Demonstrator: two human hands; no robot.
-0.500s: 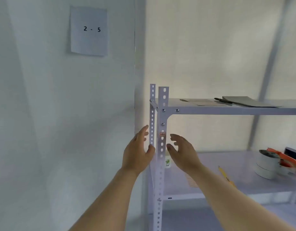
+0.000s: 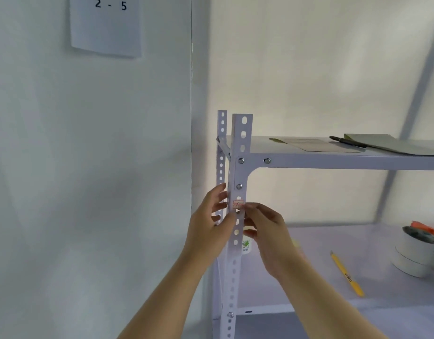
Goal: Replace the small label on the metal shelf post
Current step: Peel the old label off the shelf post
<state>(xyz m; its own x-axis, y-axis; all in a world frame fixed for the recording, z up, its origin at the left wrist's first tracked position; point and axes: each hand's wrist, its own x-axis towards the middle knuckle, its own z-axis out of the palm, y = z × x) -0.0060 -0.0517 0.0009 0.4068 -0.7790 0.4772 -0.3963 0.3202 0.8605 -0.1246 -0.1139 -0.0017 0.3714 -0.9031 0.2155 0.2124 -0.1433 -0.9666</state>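
"2 - 5" is printed on the paper sheet (image 2: 105, 23) taped to the wall. Red marks on the small label (image 2: 238, 204) on the shelf post (image 2: 236, 241) cannot be read.

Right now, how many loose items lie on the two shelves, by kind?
Pens: 2 (black pen, yellow pen)
Paper sheets: 2 (pale sheet, green-grey sheet)
Tape rolls: 2, stacked (top, bottom)
Total: 6
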